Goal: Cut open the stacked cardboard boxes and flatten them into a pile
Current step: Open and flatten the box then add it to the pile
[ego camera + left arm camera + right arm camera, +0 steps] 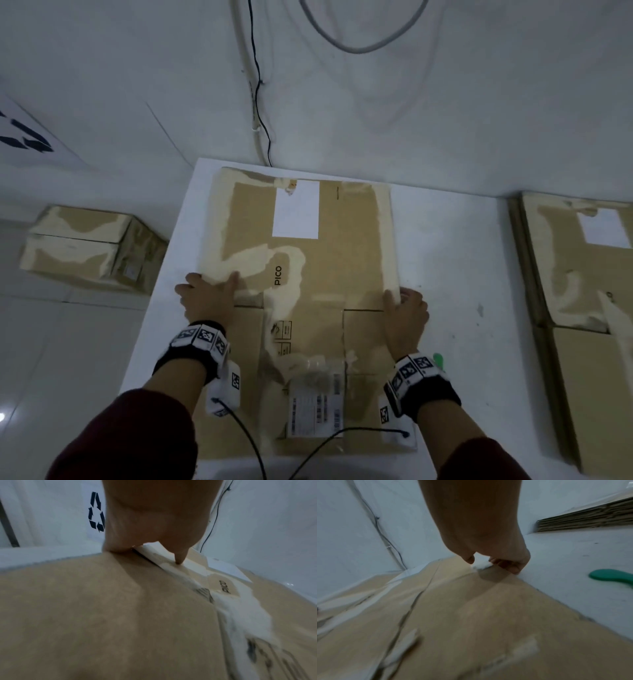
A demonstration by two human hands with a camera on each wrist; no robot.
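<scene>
A flattened brown cardboard box [329,246] with a PICO print and a white label lies on the white table [445,260]. My left hand [209,291] grips its left edge, thumb on top [178,561] and fingers under the board. My right hand [404,305] grips the right edge, fingers curled round it [505,565]. The near flaps [308,394] with a shipping label lie under my wrists. A green-handled cutter [611,576] lies on the table right of my right wrist, mostly hidden in the head view.
A pile of flattened boxes [589,291] lies at the table's right end. Two uncut taped boxes [85,246] are stacked on the floor to the left. Cables [257,102] run down the wall behind the table.
</scene>
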